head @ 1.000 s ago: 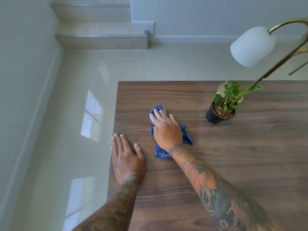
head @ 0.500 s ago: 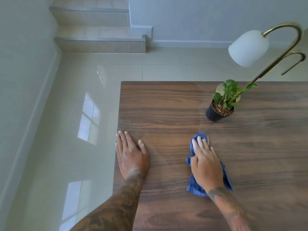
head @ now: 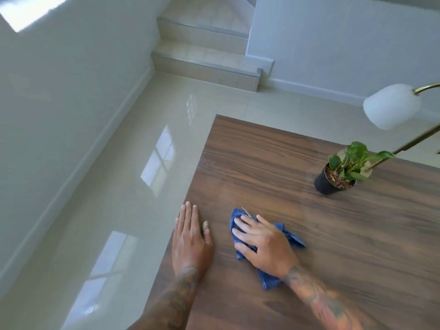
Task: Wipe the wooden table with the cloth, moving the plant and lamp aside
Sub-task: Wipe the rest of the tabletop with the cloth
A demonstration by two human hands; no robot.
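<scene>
While the left hand (head: 190,244) lies flat on the grained wooden table (head: 333,246), the right hand (head: 264,248), fingers spread, presses a crumpled blue cloth (head: 291,236).

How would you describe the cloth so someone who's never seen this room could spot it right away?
Find the wooden table, then its near left corner where two hands rest. The blue cloth lies crumpled under the right hand, beside the flat left hand. It is the only blue, soft thing there.
</scene>
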